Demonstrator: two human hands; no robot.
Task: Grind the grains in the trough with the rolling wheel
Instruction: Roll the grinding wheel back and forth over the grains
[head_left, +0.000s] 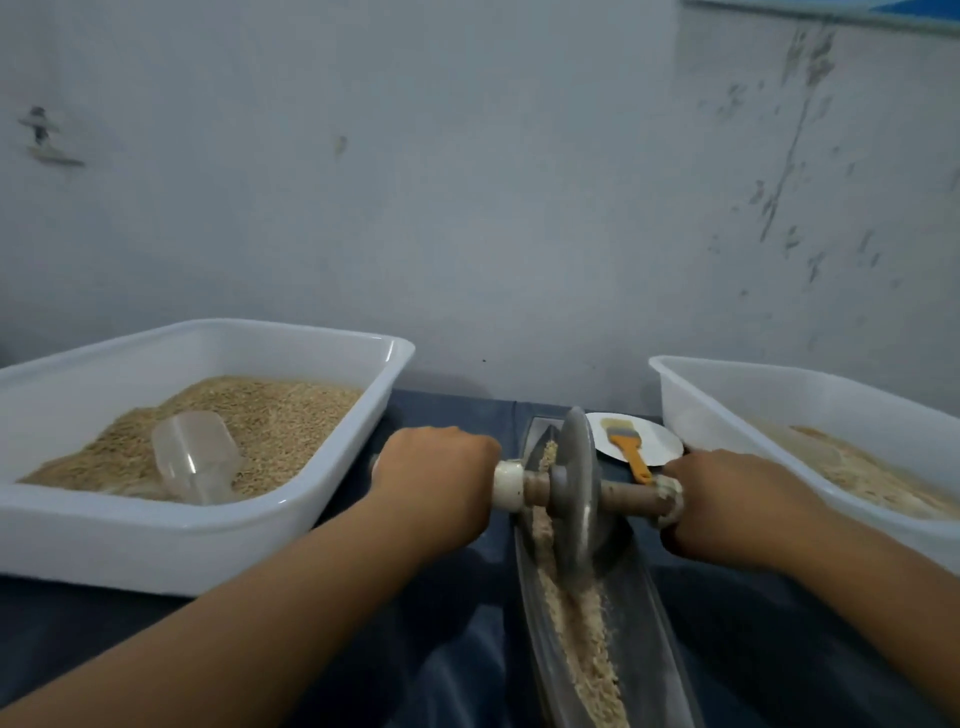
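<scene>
Crushed grains (582, 639) line the near trough (644, 623), part-ground. Left hand (436, 473) & right hand (727, 499), each grip curled round the axle (628, 496), wheel (574, 483) mid-trough; more passes needed, I'd say.

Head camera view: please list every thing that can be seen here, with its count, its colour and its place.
trough: one, grey metal, centre, running toward the camera
grains: tan strip along the trough floor
rolling wheel: one, grey disc on a wooden axle, standing in the trough
left tub: one, white, on the left, holding brown grain
scoop: one, clear plastic, lying on the grain in the left tub
right tub: one, white, on the right, holding paler material
plate: one, white, behind the wheel
brush: one, orange handle, lying on the plate
cloth: dark blue, covering the table
left hand: grips the axle's left end
right hand: grips the axle's right end
</scene>
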